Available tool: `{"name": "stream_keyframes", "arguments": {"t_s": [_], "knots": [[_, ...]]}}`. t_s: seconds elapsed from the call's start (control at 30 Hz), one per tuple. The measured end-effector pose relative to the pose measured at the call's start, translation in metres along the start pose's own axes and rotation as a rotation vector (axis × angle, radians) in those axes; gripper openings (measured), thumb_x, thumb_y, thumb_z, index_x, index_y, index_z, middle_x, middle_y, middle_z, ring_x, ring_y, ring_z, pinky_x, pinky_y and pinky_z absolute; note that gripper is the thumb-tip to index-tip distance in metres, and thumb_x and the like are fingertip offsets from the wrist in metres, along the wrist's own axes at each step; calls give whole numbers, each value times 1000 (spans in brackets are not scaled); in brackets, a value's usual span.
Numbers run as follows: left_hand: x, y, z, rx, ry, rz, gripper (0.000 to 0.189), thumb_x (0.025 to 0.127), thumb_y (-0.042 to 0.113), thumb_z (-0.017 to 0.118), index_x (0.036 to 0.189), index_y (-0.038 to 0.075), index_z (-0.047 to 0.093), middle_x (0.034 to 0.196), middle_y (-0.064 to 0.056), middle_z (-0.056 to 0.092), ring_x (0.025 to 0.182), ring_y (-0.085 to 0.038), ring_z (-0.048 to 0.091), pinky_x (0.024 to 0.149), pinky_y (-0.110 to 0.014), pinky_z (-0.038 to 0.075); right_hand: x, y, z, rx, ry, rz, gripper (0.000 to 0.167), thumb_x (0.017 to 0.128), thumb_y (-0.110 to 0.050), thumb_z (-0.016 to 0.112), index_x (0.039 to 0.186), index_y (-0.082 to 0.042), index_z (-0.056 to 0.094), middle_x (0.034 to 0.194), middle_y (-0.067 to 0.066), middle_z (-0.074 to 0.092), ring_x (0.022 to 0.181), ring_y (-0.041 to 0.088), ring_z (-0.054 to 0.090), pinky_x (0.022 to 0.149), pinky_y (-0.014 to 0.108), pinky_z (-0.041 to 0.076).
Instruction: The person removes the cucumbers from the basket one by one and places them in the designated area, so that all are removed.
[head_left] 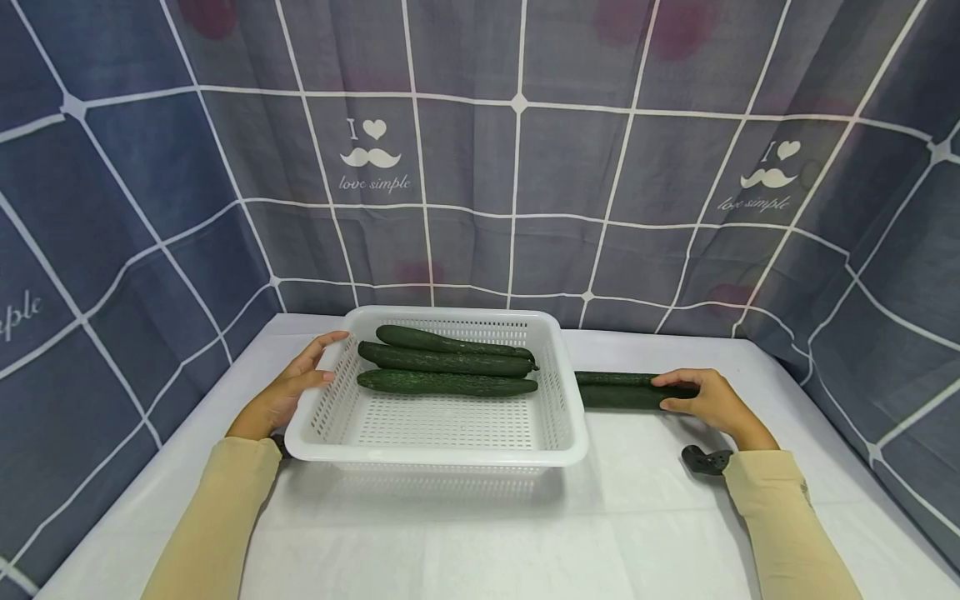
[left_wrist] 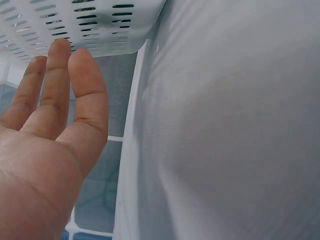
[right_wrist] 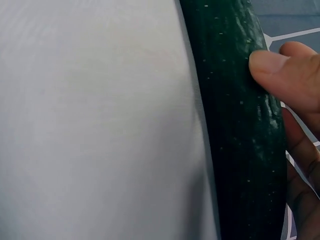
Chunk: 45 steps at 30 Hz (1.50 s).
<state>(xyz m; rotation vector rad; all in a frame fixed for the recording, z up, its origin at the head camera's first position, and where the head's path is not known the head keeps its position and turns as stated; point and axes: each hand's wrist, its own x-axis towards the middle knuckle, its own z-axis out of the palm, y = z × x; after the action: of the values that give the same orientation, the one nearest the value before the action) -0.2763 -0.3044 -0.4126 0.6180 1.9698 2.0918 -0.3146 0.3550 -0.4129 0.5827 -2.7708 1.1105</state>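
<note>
My left hand (head_left: 281, 396) is at the left end of a white perforated plastic basket (head_left: 442, 455), its fingertips touching the rim. In the left wrist view, three nearly straight fingers (left_wrist: 92, 97) reach toward the basket's slotted wall (left_wrist: 95, 30); the thumb is out of that view. Three dark green cucumbers (head_left: 446, 383) lie side by side inside the basket. On the cloth to its right, my right hand (head_left: 708, 400) holds the right end of a cucumber (head_left: 618, 397), thumb on its near side. Another cucumber (head_left: 611, 378) lies right behind it. The basket hides their left ends.
White cloth (head_left: 480, 542) covers the table. Dark grey-blue checked curtains (head_left: 465, 167) stand along the back and both sides, close behind the basket. A black wrist device (head_left: 705, 460) sits at the right cuff.
</note>
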Motion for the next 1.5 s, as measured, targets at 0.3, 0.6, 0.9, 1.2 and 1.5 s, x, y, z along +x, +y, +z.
{"name": "stream_keyframes", "arguments": {"t_s": [0.3, 0.6, 0.9, 1.2, 1.5], "knots": [[-1, 0, 1, 4, 11, -12, 60, 100, 12, 56, 148, 47, 50, 151, 0, 36, 127, -21, 52, 93, -45, 56, -2, -3, -2, 43, -22, 33, 36, 91, -5, 85, 125, 6, 75, 125, 25, 74, 100, -8, 63, 85, 19, 52], [-1, 0, 1, 18, 12, -6, 59, 101, 12, 56, 149, 46, 49, 151, 0, 35, 128, -20, 52, 93, -45, 56, -1, -4, -1, 53, -22, 34, 37, 92, -5, 84, 126, 7, 74, 123, 26, 74, 100, -1, 66, 83, 19, 53], [-1, 0, 1, 8, 14, -15, 59, 101, 12, 57, 148, 47, 50, 151, 1, 36, 128, -21, 52, 93, -45, 55, -1, -4, -1, 67, -33, 15, 36, 94, -5, 83, 126, 8, 74, 124, 26, 74, 101, -3, 66, 84, 18, 53], [0, 0, 1, 8, 8, -1, 59, 101, 13, 57, 149, 47, 49, 152, 3, 36, 131, -20, 51, 94, -45, 55, 2, -3, -1, 126, -14, -71, 32, 94, 2, 79, 124, 11, 73, 118, 24, 76, 100, -2, 68, 82, 16, 54], [-1, 2, 2, 20, 24, -17, 60, 100, 13, 56, 149, 48, 49, 154, 0, 33, 130, -21, 50, 94, -46, 54, 4, -17, -4, 90, -21, -105, 33, 96, -1, 78, 127, 10, 72, 121, 26, 74, 101, 0, 70, 84, 16, 53]]}}
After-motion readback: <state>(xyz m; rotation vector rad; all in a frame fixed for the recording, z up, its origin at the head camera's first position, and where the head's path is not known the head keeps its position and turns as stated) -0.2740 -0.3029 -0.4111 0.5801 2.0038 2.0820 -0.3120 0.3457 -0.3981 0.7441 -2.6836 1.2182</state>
